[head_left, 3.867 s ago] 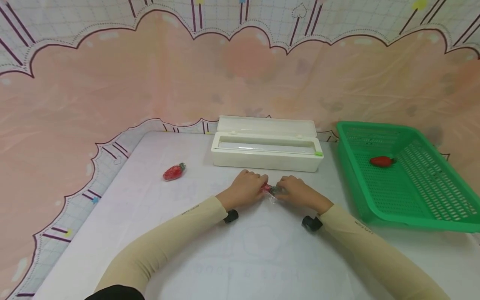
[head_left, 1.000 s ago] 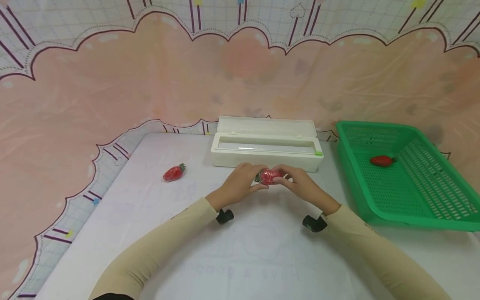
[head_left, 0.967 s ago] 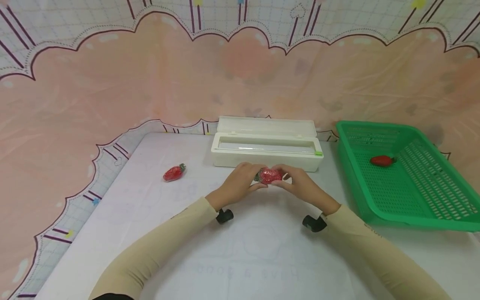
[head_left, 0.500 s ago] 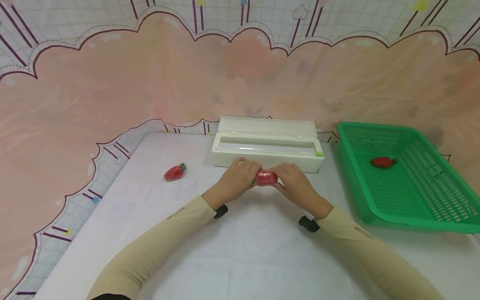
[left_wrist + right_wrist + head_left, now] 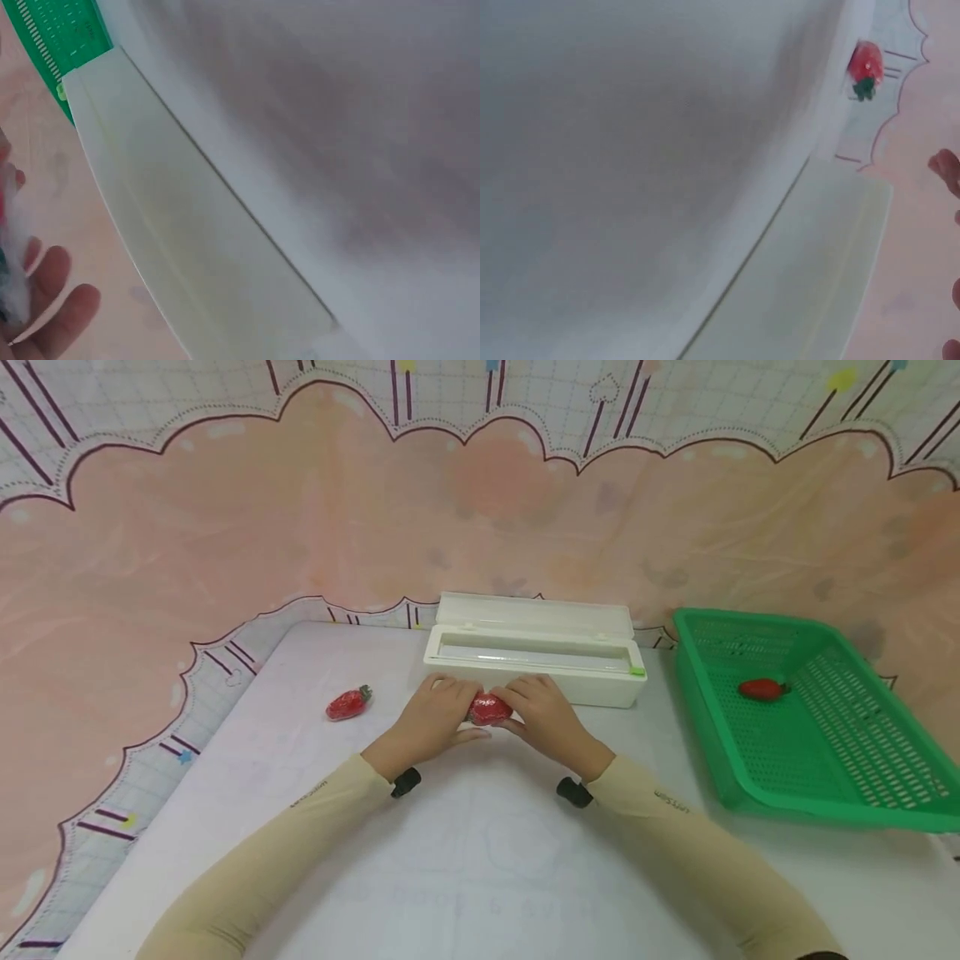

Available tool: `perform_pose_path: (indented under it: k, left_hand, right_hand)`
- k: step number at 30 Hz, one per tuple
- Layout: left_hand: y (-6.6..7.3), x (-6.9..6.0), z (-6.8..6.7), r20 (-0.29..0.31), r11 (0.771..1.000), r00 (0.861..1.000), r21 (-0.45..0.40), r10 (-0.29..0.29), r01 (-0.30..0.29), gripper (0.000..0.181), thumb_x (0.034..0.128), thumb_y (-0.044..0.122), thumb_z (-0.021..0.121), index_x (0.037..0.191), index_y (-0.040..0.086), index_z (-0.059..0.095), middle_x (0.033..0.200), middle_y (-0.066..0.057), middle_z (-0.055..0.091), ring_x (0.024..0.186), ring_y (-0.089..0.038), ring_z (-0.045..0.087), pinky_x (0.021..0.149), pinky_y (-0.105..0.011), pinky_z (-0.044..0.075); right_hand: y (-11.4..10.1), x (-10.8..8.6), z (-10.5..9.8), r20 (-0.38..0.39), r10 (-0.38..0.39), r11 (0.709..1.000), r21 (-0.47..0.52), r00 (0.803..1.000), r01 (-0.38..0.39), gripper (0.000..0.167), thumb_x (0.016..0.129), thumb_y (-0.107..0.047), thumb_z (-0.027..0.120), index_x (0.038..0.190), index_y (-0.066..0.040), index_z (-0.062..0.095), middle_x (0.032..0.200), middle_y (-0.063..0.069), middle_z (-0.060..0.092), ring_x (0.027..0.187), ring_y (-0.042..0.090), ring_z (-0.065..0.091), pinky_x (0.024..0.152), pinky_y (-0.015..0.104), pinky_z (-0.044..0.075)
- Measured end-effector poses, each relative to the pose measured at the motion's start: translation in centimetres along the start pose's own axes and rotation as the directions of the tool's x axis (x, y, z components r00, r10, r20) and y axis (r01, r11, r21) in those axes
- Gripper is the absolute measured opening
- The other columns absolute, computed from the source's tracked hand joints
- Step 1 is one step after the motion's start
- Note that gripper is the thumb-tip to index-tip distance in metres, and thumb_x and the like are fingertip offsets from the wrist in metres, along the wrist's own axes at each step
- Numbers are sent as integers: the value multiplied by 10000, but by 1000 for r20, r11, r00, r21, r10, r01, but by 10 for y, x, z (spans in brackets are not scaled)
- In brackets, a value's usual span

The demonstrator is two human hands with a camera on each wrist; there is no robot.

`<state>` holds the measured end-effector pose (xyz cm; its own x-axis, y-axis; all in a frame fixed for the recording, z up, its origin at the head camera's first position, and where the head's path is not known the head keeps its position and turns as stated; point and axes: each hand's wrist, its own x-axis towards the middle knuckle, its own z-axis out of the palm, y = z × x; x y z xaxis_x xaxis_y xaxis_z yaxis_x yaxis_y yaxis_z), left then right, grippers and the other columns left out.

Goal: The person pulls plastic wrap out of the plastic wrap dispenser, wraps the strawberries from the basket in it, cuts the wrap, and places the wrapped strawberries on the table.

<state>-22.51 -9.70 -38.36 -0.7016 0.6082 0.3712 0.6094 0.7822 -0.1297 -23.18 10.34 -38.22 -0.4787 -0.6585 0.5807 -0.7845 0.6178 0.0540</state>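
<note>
the left hand [image 5: 431, 722] and right hand [image 5: 551, 725] grip a wrapped strawberry [image 5: 490, 710] between them; just beyond both stands a box [image 5: 603, 688], rightward a basket [image 5: 847, 812].

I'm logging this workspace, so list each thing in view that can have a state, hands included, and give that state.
Left hand: holding one end of the held strawberry.
Right hand: pinching its other end.
Held strawberry: in clear film.
Second strawberry: lying on its side on the table.
White box: lid open.
Green basket: upright, red fruit inside.
Red fruit: lying on its side; wrapped or not, cannot tell.
</note>
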Motion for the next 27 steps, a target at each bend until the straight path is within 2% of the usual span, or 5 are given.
perform_pose_path:
  k: [7, 11, 16, 22, 27]
  left_hand:
    - [-27, -26, -6, 145, 995, 985, 33, -93, 89, 519, 856, 486, 600, 1066, 20, 512, 967, -107, 643, 962, -257, 611, 998, -477, 400]
    - [-47, -49, -1, 180, 991, 975, 52, -131, 123, 498, 846, 464, 626, 1017, 15, 496, 905, -113, 632, 916, -272, 616, 971, -494, 412]
    - [-78, -79, -1, 173, 973, 962, -58, -209, 222, 465, 895, 428, 583, 1101, 18, 508, 954, -107, 609, 941, -271, 589, 917, -499, 431]
    - [-121, -91, -5, 185, 923, 918, -93, -351, 372, 354, 894, 209, 625, 1187, 34, 528, 1093, -185, 592, 972, -351, 578, 880, -521, 461]
    - [-141, -90, 4, 308, 906, 870, -57, -384, 420, 465, 825, 211, 715, 1232, 78, 536, 1095, -189, 605, 981, -351, 598, 896, -550, 450]
  right_hand:
    - [-12, 30, 26, 144, -43, 997, 76, 989, 32, 464, 793, -288, 746, 1191, -84, 622, 1038, 34, 686, 1023, 190, 603, 933, 366, 462]
    - [-26, 51, 42, 287, -52, 992, 123, 956, 17, 420, 823, -259, 717, 1195, -87, 624, 1061, 30, 693, 1029, 186, 599, 926, 362, 456]
    - [-44, 80, 64, 429, -45, 995, 103, 902, 0, 363, 837, -279, 694, 1168, -137, 645, 1077, -8, 698, 1015, 156, 601, 901, 337, 463]
    - [-53, 99, 83, 533, -12, 989, 132, 846, -69, 358, 838, -286, 690, 1179, -185, 652, 1132, -37, 689, 1028, 136, 604, 893, 328, 460]
    - [-56, 110, 104, 574, 6, 979, 164, 818, -123, 360, 835, -307, 696, 1180, -214, 655, 1124, -77, 689, 1004, 105, 587, 869, 314, 430]
